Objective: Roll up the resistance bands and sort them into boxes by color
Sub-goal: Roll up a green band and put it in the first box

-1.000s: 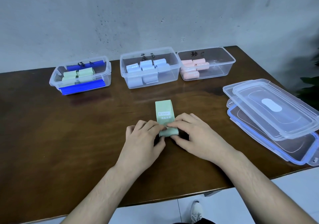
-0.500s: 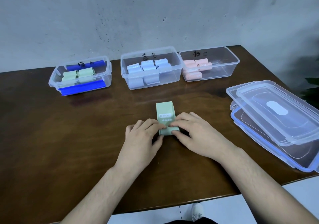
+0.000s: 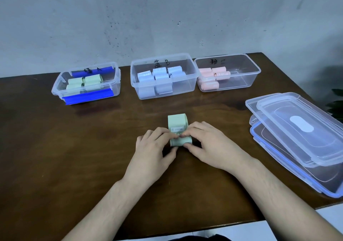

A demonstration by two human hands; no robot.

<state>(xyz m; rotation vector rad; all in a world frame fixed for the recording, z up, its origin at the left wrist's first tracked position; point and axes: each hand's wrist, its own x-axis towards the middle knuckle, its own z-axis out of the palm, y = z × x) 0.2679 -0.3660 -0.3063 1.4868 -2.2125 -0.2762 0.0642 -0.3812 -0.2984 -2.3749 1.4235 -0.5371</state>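
Centre of frame, nearest: both forearms enter from the bottom edge and meet on the dark wooden table. Left hand and right hand both pinch the green resistance band — fingertips on top of the rolled end, thumbs against its near side. The rolled part lies between the two hands; the unrolled remainder lies flat on the table just beyond them, with a white label showing at the fingers. Label text too small to read with confidence.

Right edge of frame: a stack of clear lids, the lower ones blue-trimmed, resting on the table well apart from the hands.

Upper part of frame, along the table's far edge — three clear open boxes in a row:
- left box, blue clips: holds green rolls.
- middle box: holds pale blue rolls.
- right box: holds pink rolls, gathered at its left end.

Each box carries a handwritten mark on its far wall. Behind the boxes, a grey speckled wall.
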